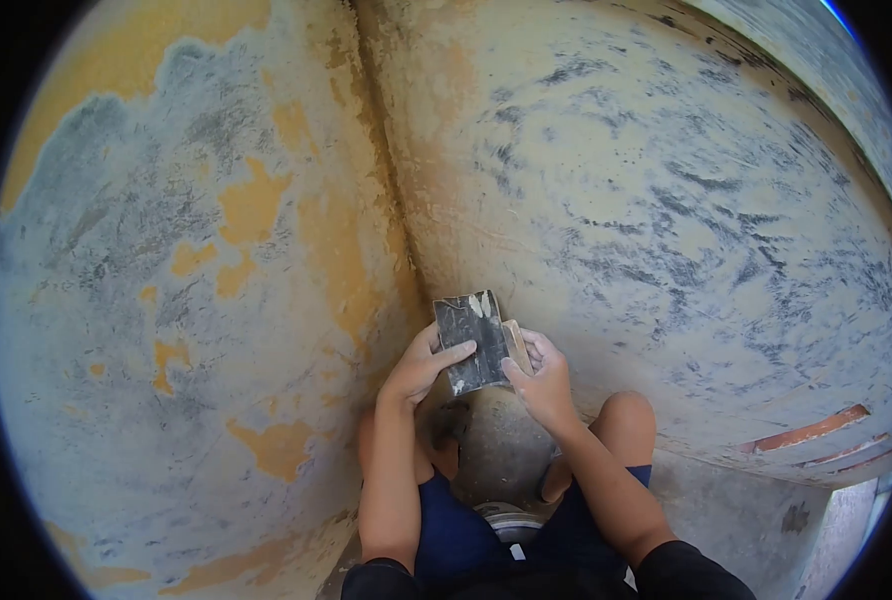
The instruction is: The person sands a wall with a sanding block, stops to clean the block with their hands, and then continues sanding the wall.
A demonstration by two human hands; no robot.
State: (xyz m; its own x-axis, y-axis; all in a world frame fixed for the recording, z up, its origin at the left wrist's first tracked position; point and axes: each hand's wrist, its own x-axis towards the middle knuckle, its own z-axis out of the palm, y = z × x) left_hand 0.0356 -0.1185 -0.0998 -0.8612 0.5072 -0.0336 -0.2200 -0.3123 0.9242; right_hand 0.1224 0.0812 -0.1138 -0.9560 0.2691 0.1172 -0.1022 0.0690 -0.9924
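Note:
In the lower middle of the head view, a dark, flat rectangular sheet [474, 340] with whitish smears is tilted up in front of me. My left hand [416, 370] grips its left side, with the thumb lying across its face. My right hand [546, 382], with pale dust on the fingers, is closed around a small tan block [516, 346] at the sheet's right edge. The block seems to touch the sheet's edge. What either piece is made of cannot be told.
Two curved, patchy surfaces, a left one [96, 330] and a right one [616, 200], meet at a brown seam [391, 170] ahead. A rounded grey object [506, 450] lies between my legs. Reddish slots [806, 428] mark the lower right, above a grey floor [736, 500].

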